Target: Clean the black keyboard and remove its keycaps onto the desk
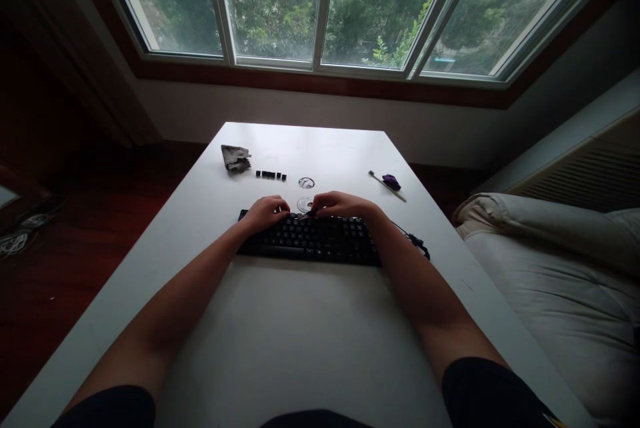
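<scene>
A black keyboard [313,241] lies across the middle of the white table [280,341]. My left hand [266,211] rests on its far left edge with the fingers curled down. My right hand [340,204] sits at the keyboard's far edge near the middle, its fingers pinched together on a small thing I cannot make out. A row of several loose black keycaps [271,175] lies on the table beyond my left hand.
A crumpled grey cloth [235,158] lies at the far left of the table. Two small round clear lids [306,183] sit beyond the keyboard. A brush with a purple item [391,183] lies far right. The keyboard's cable [417,242] trails right. A white mattress [560,281] borders the right side.
</scene>
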The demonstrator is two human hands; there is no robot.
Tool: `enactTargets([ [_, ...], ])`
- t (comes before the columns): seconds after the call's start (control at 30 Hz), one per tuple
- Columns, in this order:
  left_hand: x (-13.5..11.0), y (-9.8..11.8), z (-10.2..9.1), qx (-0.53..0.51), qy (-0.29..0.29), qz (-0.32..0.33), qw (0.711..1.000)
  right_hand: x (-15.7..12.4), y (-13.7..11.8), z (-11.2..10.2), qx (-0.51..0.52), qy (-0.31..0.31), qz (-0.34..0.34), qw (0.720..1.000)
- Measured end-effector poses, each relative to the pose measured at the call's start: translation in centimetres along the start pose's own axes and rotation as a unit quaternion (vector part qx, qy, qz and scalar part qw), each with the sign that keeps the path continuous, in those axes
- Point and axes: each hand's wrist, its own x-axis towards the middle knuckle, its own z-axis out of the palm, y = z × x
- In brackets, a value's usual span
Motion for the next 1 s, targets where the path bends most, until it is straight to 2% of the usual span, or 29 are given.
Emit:
enactTargets([
  [0.1, 0.0, 0.0, 0.0, 0.000, 0.001, -0.001, 1.000, 0.1, 0.2, 0.2, 0.044, 0.026, 0.002, 0.999],
  [0.23, 0.0, 0.1, 0.1, 0.001, 0.005, 0.002, 1.000, 0.8, 1.0, 0.6, 0.108, 0.118, 0.001, 0.987],
  [0.3, 0.1, 0.1, 0.1, 0.003, 0.008, 0.002, 1.000, 1.1, 1.3, 0.8, 0.119, 0.139, 0.002, 0.983],
  [0.5, 0.1, 0.2, 0.0, 0.008, 0.009, 0.001, 1.000, 1.6, 1.5, 1.2, 0.149, 0.145, 0.007, 0.978],
  [0.63, 0.1, 0.1, 0.1, 0.012, 0.010, 0.006, 1.000, 1.9, 1.8, 1.3, 0.158, 0.153, -0.014, 0.975],
  [1.0, 0.1, 0.7, -0.3, -0.018, 0.046, 0.015, 0.999, 2.7, 1.5, 2.4, 0.197, 0.217, -0.018, 0.956],
])
